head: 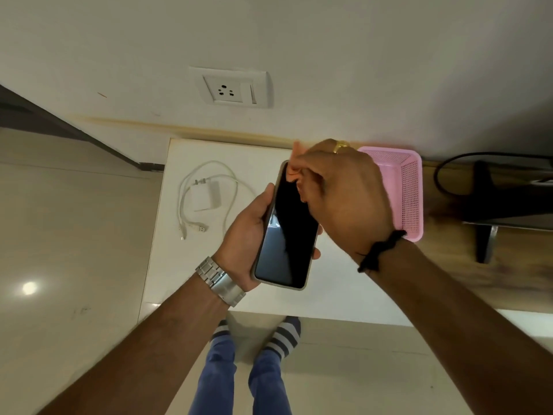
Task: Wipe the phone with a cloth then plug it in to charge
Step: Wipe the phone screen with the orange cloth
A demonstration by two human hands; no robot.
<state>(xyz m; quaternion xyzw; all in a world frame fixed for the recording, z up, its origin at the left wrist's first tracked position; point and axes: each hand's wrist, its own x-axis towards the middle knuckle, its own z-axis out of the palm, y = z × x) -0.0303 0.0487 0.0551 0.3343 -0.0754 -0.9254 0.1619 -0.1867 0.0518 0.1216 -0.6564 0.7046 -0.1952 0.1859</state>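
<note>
the left hand (248, 235) holds the phone (288, 232) by its edges, above the white table (344, 283). the phone has a dark, blank screen and a tan case. the right hand (344, 193) pinches an orange cloth (294, 166) on the screen's top. the white charger (206, 194) lies left of the phone.

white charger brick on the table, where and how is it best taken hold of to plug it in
Grip the charger brick across its two long side faces at the end away from the prongs, coming from above. It lies flat on the white table with its prongs pointing toward the wall, inside the cable loop, so fingers should likely straddle the body and avoid the cable.
</note>
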